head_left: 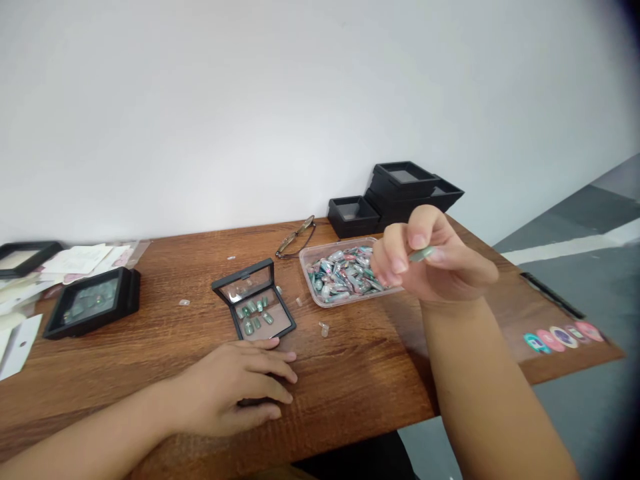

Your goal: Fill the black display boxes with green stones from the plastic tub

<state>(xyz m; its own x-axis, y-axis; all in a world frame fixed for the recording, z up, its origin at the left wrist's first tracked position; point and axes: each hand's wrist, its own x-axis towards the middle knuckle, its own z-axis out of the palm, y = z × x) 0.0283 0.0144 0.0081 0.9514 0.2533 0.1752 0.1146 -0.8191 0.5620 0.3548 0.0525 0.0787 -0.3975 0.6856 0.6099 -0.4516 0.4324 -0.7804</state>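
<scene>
My right hand [435,257] is raised over the right side of the table, pinching a green press-on nail [421,253] between thumb and forefinger. Behind it a clear plastic tub [316,256] is filled with many loose nails [345,273] in green, pink and silver. My left hand [245,387] lies with fingers spread at the front edge of an open black case [284,320]. Several green nails [257,313] rest on the case's pale insert, some with a light star-like decoration. The case's lid, with a clear window, stands tilted up at the back.
Stacked black boxes [405,187] and glasses [295,238] are at the back. A closed black case [93,302] and white cards [83,259] lie left. Small clear pieces [324,329] dot the wooden table [350,380]. At right are a black pen [551,295] and round stickers [563,337].
</scene>
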